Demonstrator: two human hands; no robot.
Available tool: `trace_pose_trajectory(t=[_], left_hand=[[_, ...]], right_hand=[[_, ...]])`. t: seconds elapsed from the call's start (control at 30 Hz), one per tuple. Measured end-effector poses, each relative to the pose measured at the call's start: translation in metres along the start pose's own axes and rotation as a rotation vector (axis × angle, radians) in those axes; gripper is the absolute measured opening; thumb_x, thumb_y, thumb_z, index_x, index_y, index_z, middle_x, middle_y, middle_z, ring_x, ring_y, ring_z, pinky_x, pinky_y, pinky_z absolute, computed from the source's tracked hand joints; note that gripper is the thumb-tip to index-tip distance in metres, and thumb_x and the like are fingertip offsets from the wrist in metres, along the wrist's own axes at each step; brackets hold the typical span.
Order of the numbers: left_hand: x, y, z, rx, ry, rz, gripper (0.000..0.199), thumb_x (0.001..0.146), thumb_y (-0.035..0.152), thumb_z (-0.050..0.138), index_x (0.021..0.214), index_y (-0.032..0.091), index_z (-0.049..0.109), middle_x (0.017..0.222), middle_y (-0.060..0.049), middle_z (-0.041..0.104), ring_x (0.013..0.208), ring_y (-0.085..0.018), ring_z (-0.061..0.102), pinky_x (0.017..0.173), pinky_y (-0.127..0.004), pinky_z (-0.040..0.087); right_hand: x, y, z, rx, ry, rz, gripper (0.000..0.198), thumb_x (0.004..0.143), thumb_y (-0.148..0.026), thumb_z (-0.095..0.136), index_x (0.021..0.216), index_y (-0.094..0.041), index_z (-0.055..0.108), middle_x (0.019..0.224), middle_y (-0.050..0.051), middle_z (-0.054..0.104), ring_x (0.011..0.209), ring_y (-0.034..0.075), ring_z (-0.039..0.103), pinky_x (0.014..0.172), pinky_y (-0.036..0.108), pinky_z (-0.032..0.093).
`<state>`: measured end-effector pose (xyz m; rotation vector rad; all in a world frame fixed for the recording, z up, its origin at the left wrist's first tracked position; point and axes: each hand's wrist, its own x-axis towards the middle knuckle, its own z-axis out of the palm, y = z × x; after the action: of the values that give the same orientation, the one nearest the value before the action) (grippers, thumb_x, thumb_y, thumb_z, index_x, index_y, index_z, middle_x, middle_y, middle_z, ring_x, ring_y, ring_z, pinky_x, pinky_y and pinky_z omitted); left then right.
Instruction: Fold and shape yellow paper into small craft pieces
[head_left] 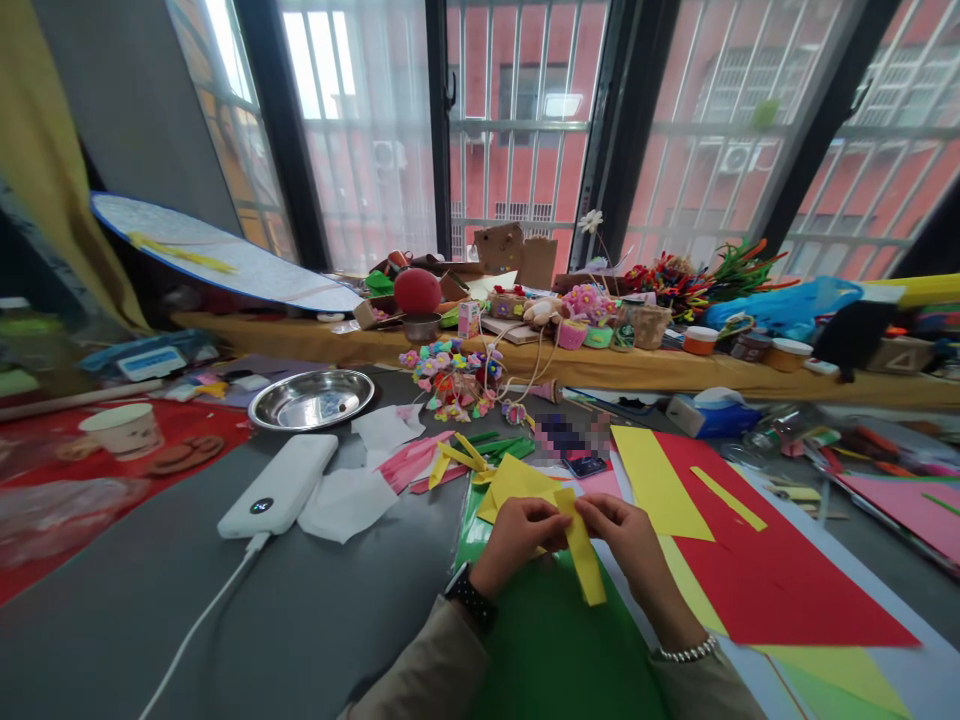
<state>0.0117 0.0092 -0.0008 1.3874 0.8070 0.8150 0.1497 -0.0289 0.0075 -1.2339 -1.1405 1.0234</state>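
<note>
A yellow paper strip (584, 562) is pinched between my two hands above a green sheet (559, 655). My left hand (517, 540) grips its left edge near the top, fingers closed. On the other side, my right hand (624, 535) pinches the upper right edge with thumb and fingers. The strip slants down toward me, its lower end free. Just behind my left hand lies a larger piece of yellow paper (514, 480). Folded yellow strips (459, 455) and green strips (514, 448) rest beyond it.
Red paper (795, 580) and a yellow sheet (660, 480) lie to the right. A white power bank (279, 485) with a cable, white tissue (349, 500) and a steel plate (311, 400) are on the left. Colourful crafts (450, 375) stand at the back, below the crowded windowsill.
</note>
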Motion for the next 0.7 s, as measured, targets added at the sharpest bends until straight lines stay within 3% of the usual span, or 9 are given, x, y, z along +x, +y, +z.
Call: trace_pose_trajectory(t=[0.27, 0.5, 0.7], left_hand=[[-0.002, 0.001, 0.002, 0.068, -0.066, -0.023, 0.033, 0.057, 0.043, 0.058, 0.06, 0.01, 0.059, 0.053, -0.003, 0.06, 0.044, -0.01, 0.05, 0.043, -0.019, 0.038], [-0.003, 0.01, 0.002, 0.073, 0.117, 0.037, 0.028, 0.057, 0.039, 0.059, 0.055, 0.011, 0.059, 0.048, -0.002, 0.058, 0.046, -0.012, 0.052, 0.047, -0.021, 0.04], [0.001, 0.003, 0.002, -0.022, 0.071, -0.017, 0.031, 0.054, 0.041, 0.061, 0.059, 0.011, 0.059, 0.05, -0.002, 0.058, 0.047, -0.012, 0.053, 0.05, -0.022, 0.042]], right_hand=[[0.0, 0.002, 0.0, -0.23, 0.072, -0.084, 0.037, 0.061, -0.051, 0.054, 0.064, -0.014, 0.058, 0.055, 0.002, 0.057, 0.051, 0.015, 0.05, 0.048, 0.023, 0.039], [0.003, 0.004, -0.002, -0.119, -0.053, 0.008, 0.033, 0.06, -0.046, 0.057, 0.067, -0.014, 0.059, 0.063, 0.004, 0.061, 0.063, 0.019, 0.056, 0.055, 0.026, 0.044], [0.001, 0.002, -0.001, -0.299, 0.033, -0.077, 0.032, 0.063, -0.046, 0.054, 0.063, -0.015, 0.058, 0.056, 0.002, 0.059, 0.055, 0.016, 0.053, 0.049, 0.023, 0.04]])
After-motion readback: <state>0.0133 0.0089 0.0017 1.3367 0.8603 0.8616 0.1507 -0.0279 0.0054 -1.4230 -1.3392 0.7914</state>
